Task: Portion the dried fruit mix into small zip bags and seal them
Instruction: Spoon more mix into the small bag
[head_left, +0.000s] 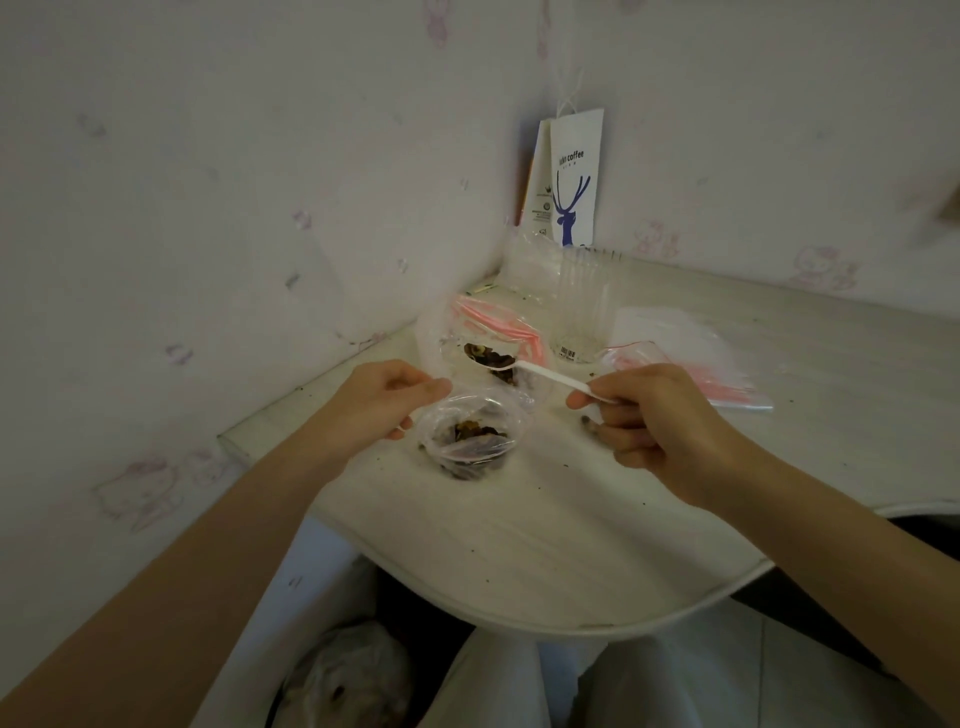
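We work at the corner of a pale table (545, 519), where the clear supply bag (441, 332) of dried fruit mix (493, 360) lies open on the far side. To its right lies a pile of empty zip bags (691, 358). Nearer us stands the small zip bag (467, 439), partly filled, its mouth gaping upward. Our left hand (379, 400) pinches its left rim, holding it open. Our right hand (649, 415) pinches the handle of a white plastic spoon (550, 375), whose long axis runs from the grip up and leftward, with the bowl in the mix. The small bag's mouth lies just nearer us than the bowl. We judge the loaded spoon must swing back and down into it.
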